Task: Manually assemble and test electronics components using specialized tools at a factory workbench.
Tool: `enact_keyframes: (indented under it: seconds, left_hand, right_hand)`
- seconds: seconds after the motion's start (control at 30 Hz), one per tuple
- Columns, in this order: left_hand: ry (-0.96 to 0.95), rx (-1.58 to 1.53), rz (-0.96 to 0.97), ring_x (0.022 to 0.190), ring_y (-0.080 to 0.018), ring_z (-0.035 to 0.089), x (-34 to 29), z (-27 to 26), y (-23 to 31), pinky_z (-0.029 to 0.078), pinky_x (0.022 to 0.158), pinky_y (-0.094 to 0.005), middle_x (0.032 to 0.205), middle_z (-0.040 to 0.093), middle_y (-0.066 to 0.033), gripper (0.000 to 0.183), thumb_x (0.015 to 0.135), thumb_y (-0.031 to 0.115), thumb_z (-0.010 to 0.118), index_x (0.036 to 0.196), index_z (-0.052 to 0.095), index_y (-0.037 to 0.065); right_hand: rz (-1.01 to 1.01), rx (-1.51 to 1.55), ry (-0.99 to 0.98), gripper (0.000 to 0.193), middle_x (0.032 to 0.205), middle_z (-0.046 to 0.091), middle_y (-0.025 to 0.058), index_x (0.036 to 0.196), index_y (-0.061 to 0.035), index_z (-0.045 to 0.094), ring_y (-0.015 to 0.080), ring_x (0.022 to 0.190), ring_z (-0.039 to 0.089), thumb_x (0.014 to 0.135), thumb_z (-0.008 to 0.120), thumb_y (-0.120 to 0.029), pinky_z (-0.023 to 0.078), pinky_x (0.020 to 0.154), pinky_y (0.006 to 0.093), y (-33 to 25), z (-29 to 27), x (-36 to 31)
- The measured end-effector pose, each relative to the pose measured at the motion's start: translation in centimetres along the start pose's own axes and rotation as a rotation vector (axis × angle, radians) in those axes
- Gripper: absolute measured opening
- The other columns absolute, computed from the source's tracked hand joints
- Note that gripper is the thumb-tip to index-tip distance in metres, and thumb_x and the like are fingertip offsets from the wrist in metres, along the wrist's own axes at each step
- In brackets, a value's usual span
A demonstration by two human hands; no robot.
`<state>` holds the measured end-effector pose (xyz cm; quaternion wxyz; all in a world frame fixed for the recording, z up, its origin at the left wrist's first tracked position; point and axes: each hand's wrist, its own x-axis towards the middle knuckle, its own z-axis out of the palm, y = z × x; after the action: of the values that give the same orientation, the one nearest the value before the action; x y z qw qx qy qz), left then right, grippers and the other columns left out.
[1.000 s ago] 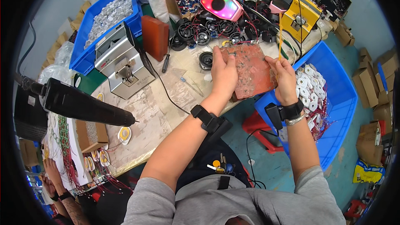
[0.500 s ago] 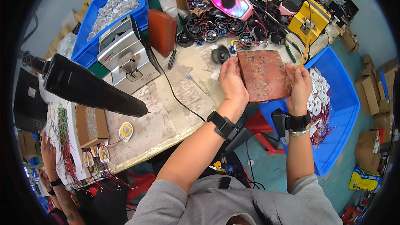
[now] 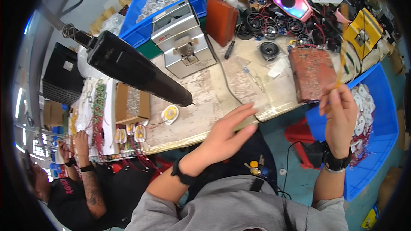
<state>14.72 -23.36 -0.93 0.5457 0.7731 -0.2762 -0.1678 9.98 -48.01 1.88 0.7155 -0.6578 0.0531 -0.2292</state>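
My left hand point(image 3: 227, 139) hangs over the front edge of the workbench, empty, its fingers spread. My right hand point(image 3: 341, 113) pinches the lower end of a narrow yellow strip point(image 3: 342, 62) that stretches upward, taut and partly blurred. Just left of that hand lies a worn reddish-brown block point(image 3: 312, 72), near the bench's front edge. Above and to the right of the block stands a yellow metal device point(image 3: 364, 30). Left of the block are a round black speaker point(image 3: 269, 50) and a scrap of white paper point(image 3: 279, 67).
A black electric screwdriver point(image 3: 139, 66) hangs over the bench's left half. Behind it stands a silver machine point(image 3: 184, 42). A second reddish block point(image 3: 221, 21) stands nearby. A blue bin point(image 3: 381, 145) with white coils is at the right. A co-worker's hand point(image 3: 81, 143) works at far left.
My left hand has let go of the reddish-brown block and moved left and nearer to me. My right hand has come off the block, still pinching the yellow strip. The view has swung left.
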Motion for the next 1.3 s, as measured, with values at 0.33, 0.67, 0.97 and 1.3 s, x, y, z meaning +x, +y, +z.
enact_keyframes:
  seconds: [0.33, 0.67, 0.97, 1.3]
  left_hand:
    - [0.746, -0.757, -0.060, 0.111, -0.0278, 0.048, 0.7, -16.5, -7.2, 0.039, 0.094, -0.0363, 0.118, 0.049, -0.0153, 0.039, 0.089, 0.023, 0.049, 0.116, 0.044, -0.004]
    - [0.707, -0.395, -0.278, 0.110, -0.0209, 0.043, 7.8, -17.1, -9.4, 0.031, 0.096, -0.0348, 0.119, 0.047, -0.0102, 0.055, 0.092, 0.045, 0.037, 0.123, 0.040, 0.000]
    - [0.589, -0.503, -0.183, 0.112, -0.0241, 0.044, 7.7, -17.2, -7.2, 0.029, 0.098, -0.0399, 0.122, 0.048, -0.0114, 0.057, 0.094, 0.048, 0.025, 0.124, 0.040, 0.003]
    - [0.654, -0.522, -0.278, 0.111, -0.0305, 0.046, 8.6, -19.6, -8.2, 0.035, 0.090, -0.0544, 0.120, 0.046, -0.0146, 0.038, 0.093, 0.025, 0.037, 0.122, 0.038, 0.002]
  right_hand:
    - [0.354, 0.318, -0.336, 0.016, 0.087, 0.056, 0.0053, 0.094, -0.0016, 0.054, 0.0145, 0.079, 0.053, 0.089, 0.047, -0.015, 0.042, 0.074, 0.0244, 5.2, 18.0, 8.2]
    - [0.271, 0.028, -0.281, 0.016, 0.080, 0.048, 0.0031, 0.089, -0.0021, 0.054, 0.0117, 0.075, 0.040, 0.089, 0.043, -0.015, 0.035, 0.069, 0.0271, 8.8, 22.8, 10.7]
    - [0.267, 0.062, -0.337, 0.018, 0.084, 0.051, 0.0051, 0.094, -0.0002, 0.054, 0.0130, 0.083, 0.043, 0.085, 0.045, -0.013, 0.035, 0.075, 0.0295, 8.4, 23.7, 12.5]
    - [0.172, -0.005, -0.322, 0.020, 0.079, 0.049, 0.0039, 0.096, 0.0008, 0.055, 0.0129, 0.073, 0.042, 0.086, 0.046, -0.015, 0.037, 0.069, 0.0293, 7.4, 24.1, 13.2]
